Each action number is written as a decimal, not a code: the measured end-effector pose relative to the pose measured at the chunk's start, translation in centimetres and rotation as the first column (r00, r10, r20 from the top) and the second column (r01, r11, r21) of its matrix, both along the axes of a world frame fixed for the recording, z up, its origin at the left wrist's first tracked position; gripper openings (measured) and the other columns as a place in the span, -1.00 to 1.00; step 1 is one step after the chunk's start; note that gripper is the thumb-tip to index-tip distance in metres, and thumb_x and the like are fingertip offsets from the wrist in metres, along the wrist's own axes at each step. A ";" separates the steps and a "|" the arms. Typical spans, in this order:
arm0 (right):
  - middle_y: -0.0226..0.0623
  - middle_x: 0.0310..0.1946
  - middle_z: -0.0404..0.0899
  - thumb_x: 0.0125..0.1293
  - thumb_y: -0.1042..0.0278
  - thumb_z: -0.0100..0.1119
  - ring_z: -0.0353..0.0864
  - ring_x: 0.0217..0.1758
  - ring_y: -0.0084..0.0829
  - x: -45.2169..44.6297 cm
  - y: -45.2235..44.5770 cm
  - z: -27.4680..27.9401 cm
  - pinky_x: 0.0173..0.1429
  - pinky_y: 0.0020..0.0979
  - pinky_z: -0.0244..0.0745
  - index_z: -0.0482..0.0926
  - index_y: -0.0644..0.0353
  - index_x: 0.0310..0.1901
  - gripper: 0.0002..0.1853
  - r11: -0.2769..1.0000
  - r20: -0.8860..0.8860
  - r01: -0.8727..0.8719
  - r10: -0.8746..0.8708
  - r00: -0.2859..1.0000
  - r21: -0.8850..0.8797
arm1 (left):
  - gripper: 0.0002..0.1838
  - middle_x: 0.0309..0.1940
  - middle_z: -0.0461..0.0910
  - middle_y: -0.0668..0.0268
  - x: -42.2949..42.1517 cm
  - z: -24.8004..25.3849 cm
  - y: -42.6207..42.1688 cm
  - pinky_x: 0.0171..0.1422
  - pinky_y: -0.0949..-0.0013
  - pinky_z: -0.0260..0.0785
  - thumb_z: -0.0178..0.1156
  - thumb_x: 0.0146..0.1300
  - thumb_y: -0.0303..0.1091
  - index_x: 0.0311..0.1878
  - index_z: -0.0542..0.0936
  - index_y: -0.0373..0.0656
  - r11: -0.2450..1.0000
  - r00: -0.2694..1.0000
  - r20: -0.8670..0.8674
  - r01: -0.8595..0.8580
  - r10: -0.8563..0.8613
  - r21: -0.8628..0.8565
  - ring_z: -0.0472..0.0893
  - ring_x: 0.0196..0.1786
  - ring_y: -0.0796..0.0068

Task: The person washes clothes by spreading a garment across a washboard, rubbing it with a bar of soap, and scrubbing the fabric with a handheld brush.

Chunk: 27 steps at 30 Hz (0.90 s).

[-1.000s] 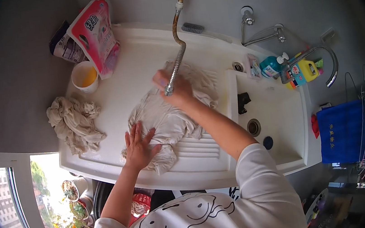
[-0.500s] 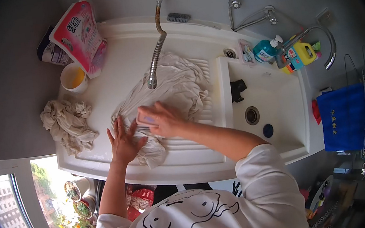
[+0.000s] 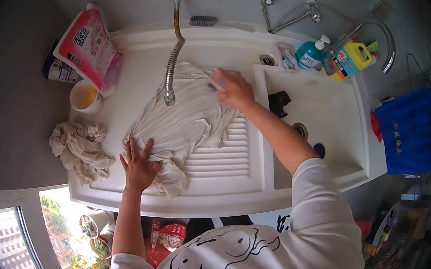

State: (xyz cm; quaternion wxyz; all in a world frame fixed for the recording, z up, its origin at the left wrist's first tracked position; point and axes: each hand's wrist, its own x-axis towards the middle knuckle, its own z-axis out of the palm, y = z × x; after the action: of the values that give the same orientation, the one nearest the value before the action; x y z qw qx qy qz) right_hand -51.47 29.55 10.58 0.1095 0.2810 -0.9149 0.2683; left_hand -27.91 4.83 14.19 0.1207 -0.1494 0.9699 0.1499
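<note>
A wet, off-white cloth garment (image 3: 183, 111) lies spread and wrinkled over the ribbed washboard (image 3: 224, 157) of the white sink counter. Flat on its lower left part rests my left hand (image 3: 139, 168), fingers spread. My right hand (image 3: 236, 91) is closed around a small pink scrubbing brush (image 3: 219, 82), slightly blurred, at the garment's upper right edge. Just below my left hand, a bunched end of the cloth hangs toward the counter's front. Above the garment hangs a flexible metal hose (image 3: 170, 75).
A second crumpled cloth (image 3: 79, 151) lies at left, near a white cup (image 3: 85, 96) and a pink detergent pouch (image 3: 90, 53). To the right is a sink basin (image 3: 327, 121) with a dark item (image 3: 278, 104). Bottles (image 3: 310, 54) and a faucet (image 3: 387, 43) stand behind it.
My right hand has moved up and right with the brush, away from my left hand. The garment's right side has shifted, exposing more washboard. My left hand stays on the cloth.
</note>
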 end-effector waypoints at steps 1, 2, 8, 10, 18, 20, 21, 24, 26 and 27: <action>-0.11 -0.20 0.38 -0.10 0.23 0.16 0.45 -0.19 -0.10 -2.1 1.6 1.0 -0.23 -0.18 0.44 0.24 -0.16 0.11 -0.37 0.945 0.071 0.247 -0.268 0.961 0.215 | -0.25 0.30 -0.19 -0.05 0.2 -0.2 -0.1 0.31 -0.11 -0.35 0.16 -0.11 -0.08 0.24 0.18 0.25 1.000 1.000 0.004 -0.014 0.014 -0.002 -0.19 0.36 0.02; -0.08 -0.16 0.38 -0.11 0.23 0.16 0.46 -0.17 -0.10 -2.7 2.1 2.8 -0.24 -0.21 0.45 0.25 -0.11 0.09 -0.38 0.882 0.054 0.343 -0.379 0.924 0.322 | -0.26 0.30 -0.20 -0.05 0.1 -0.7 -0.2 0.31 -0.11 -0.35 0.16 -0.12 -0.09 0.24 0.18 0.24 0.999 0.999 -0.036 0.013 -0.011 0.040 -0.20 0.36 0.01; -0.07 -0.27 0.34 -0.10 0.23 0.16 0.45 -0.22 -0.11 12.2 -11.5 3.7 -0.17 -0.16 0.41 0.28 -0.17 0.06 -0.42 0.842 0.117 -0.530 0.519 0.847 0.099 | -0.29 0.31 -0.23 -0.04 0.7 -1.8 -0.7 0.33 -0.07 -0.35 0.12 -0.16 -0.13 0.21 0.26 0.21 0.991 0.988 -0.137 0.087 -0.073 0.101 -0.21 0.35 -0.03; -0.06 -0.28 0.36 -0.09 0.23 0.15 0.46 -0.24 -0.12 8.6 -12.1 3.1 -0.18 -0.17 0.42 0.30 -0.15 0.04 -0.45 0.827 0.193 -0.557 0.536 0.822 0.074 | -0.29 0.31 -0.24 -0.03 0.6 -1.6 -1.0 0.33 -0.06 -0.36 0.10 -0.17 -0.17 0.20 0.27 0.21 0.991 0.990 -0.119 0.083 -0.070 0.103 -0.24 0.36 -0.03; -0.14 -0.22 0.35 -0.02 0.22 0.09 0.40 -0.13 -0.08 4.9 -14.4 1.4 -0.20 -0.18 0.36 0.34 -0.12 -0.04 -0.58 0.913 0.263 -0.402 0.407 0.875 -0.073 | -0.32 0.31 -0.22 -0.01 1.0 -2.4 -1.0 0.35 -0.01 -0.42 0.12 -0.17 -0.12 0.18 0.30 0.22 0.976 0.979 -0.202 0.073 -0.031 0.206 -0.25 0.36 0.01; -0.13 -0.26 0.36 -0.04 0.26 0.11 0.41 -0.16 -0.08 5.0 -15.5 0.6 -0.19 -0.17 0.37 0.34 -0.14 -0.05 -0.57 0.899 0.142 -0.436 0.438 0.887 -0.050 | -0.32 0.31 -0.20 -0.01 1.0 -3.2 -1.2 0.35 -0.01 -0.41 0.11 -0.17 -0.09 0.18 0.31 0.20 0.982 0.988 -0.150 0.056 -0.028 0.181 -0.25 0.36 0.03; -0.12 -0.30 0.37 -0.06 0.31 0.13 0.43 -0.19 -0.07 4.6 -15.9 0.0 -0.19 -0.17 0.38 0.35 -0.15 -0.05 -0.56 0.886 0.026 -0.461 0.462 0.886 -0.035 | -0.32 0.30 -0.20 -0.01 1.0 -2.4 -1.1 0.35 -0.01 -0.41 0.10 -0.17 -0.07 0.18 0.31 0.20 0.981 0.985 -0.166 0.072 -0.042 0.178 -0.24 0.36 0.03; -0.11 -0.40 0.47 -0.05 0.31 0.07 0.50 -0.36 -0.01 -3.8 -13.7 2.3 -0.31 -0.19 0.48 0.37 0.02 -0.25 -0.74 0.977 0.025 -0.210 0.211 0.977 -0.035 | -0.32 0.30 -0.19 -0.01 0.9 -1.9 -1.0 0.35 -0.01 -0.40 0.10 -0.17 -0.08 0.18 0.31 0.20 0.977 0.976 -0.213 0.094 -0.052 0.193 -0.23 0.36 0.03; -0.21 -0.39 0.47 -0.12 0.42 0.10 0.53 -0.35 -0.22 -6.4 -13.4 3.1 -0.29 -0.34 0.50 0.36 0.09 -0.32 -0.75 0.950 -0.072 0.177 -0.164 0.984 0.258 | -0.31 0.30 -0.19 -0.01 1.0 -2.2 -1.0 0.35 0.00 -0.39 0.10 -0.17 -0.09 0.18 0.30 0.21 0.977 0.975 -0.215 0.091 -0.049 0.192 -0.22 0.36 0.03; -0.21 -0.41 0.46 -0.13 0.42 0.13 0.51 -0.31 -0.16 -5.5 -13.7 2.6 -0.28 -0.30 0.49 0.35 0.10 -0.33 -0.74 0.995 -0.116 -0.049 0.058 0.992 0.083 | -0.32 0.30 -0.18 0.00 1.0 -2.5 -1.1 0.36 0.01 -0.40 0.09 -0.15 -0.04 0.18 0.30 0.23 0.977 0.973 -0.223 0.095 -0.051 0.191 -0.21 0.36 0.05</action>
State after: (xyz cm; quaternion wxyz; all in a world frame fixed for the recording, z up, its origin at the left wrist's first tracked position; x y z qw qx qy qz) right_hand -56.95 15.85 13.18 0.1452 0.3250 -0.9089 0.2173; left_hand -26.87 3.72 11.73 0.0341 -0.0834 0.9620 0.2578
